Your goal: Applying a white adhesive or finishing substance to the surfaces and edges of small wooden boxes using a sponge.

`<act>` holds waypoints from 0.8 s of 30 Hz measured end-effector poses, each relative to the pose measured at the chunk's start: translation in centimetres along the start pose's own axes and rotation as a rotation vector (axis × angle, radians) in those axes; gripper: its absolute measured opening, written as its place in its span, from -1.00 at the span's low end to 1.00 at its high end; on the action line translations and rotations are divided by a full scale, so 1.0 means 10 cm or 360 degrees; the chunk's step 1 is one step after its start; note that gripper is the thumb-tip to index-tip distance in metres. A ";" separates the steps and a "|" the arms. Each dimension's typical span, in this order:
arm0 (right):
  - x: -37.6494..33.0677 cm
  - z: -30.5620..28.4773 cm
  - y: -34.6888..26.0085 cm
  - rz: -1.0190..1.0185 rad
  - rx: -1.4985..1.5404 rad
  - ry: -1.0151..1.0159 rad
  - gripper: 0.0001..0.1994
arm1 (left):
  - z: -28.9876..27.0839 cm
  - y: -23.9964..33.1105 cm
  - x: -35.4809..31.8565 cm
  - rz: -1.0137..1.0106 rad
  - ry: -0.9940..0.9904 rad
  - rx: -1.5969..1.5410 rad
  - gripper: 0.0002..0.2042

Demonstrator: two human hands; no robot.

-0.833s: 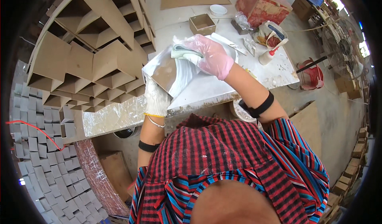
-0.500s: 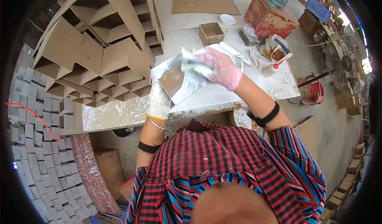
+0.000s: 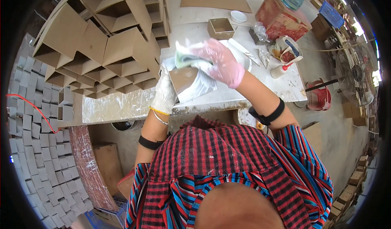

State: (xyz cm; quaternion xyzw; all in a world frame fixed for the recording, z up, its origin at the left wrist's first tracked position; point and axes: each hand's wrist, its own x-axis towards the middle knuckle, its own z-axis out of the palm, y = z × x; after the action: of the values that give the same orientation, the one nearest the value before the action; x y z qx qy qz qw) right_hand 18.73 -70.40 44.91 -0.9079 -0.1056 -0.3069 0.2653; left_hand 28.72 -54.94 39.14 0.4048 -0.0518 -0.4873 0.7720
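My left hand (image 3: 165, 89), in a white knitted glove with a yellow cuff edge, is closed on the left side of a cardboard box (image 3: 184, 77), tilted above the table's front part. Wet white streaks cover much of the face turned up, around a bare brown patch. A thin pinkish see-through glove smeared with white covers my right hand (image 3: 224, 64). Its fingers press a pale green and white wad, a sponge or cloth (image 3: 182, 58), to the far left part of that face. The left fingertips are hidden behind the box.
Stacked open cardboard boxes (image 3: 124, 50) rise at the left of the white table (image 3: 191, 25). Beyond my hands are a small open box (image 3: 220, 28) and a white bowl (image 3: 238, 17). A red-capped bottle (image 3: 278, 71) stands at the right edge. A fan (image 3: 353, 72) stands farther right.
My right hand has swept left with the wad, from the middle of the box face to its far left part. The left hand keeps its hold, and the box has shifted only slightly.
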 end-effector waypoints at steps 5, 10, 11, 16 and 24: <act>-0.31 -0.03 -0.01 -0.0228 0.0276 -0.0364 -0.55 | -0.41 -0.10 0.27 0.0143 -0.0609 -0.0341 -0.38; 0.22 -0.03 -0.03 -0.0063 0.0263 -0.0010 -0.58 | -0.23 -0.16 0.28 0.0250 -0.0171 -0.0035 -0.52; 0.22 -0.02 0.04 -0.0114 0.0201 0.0042 -0.59 | -0.14 -0.12 0.21 0.0105 -0.0202 -0.0079 -0.53; 0.02 0.12 -0.09 -0.0232 0.0309 -0.0148 -0.60 | -0.40 -0.03 0.36 0.1188 -0.0679 0.1690 -0.55; 0.12 0.06 0.06 -0.0115 0.0665 -0.0167 -0.60 | -0.53 -0.23 0.49 0.0285 -0.0104 0.0093 -0.53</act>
State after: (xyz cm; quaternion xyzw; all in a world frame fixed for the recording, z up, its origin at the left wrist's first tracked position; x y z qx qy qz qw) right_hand 20.19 -70.49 44.96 -0.8436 -0.2131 -0.2400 0.4306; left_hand 32.18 -56.18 32.52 0.4047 -0.1270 -0.4276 0.7983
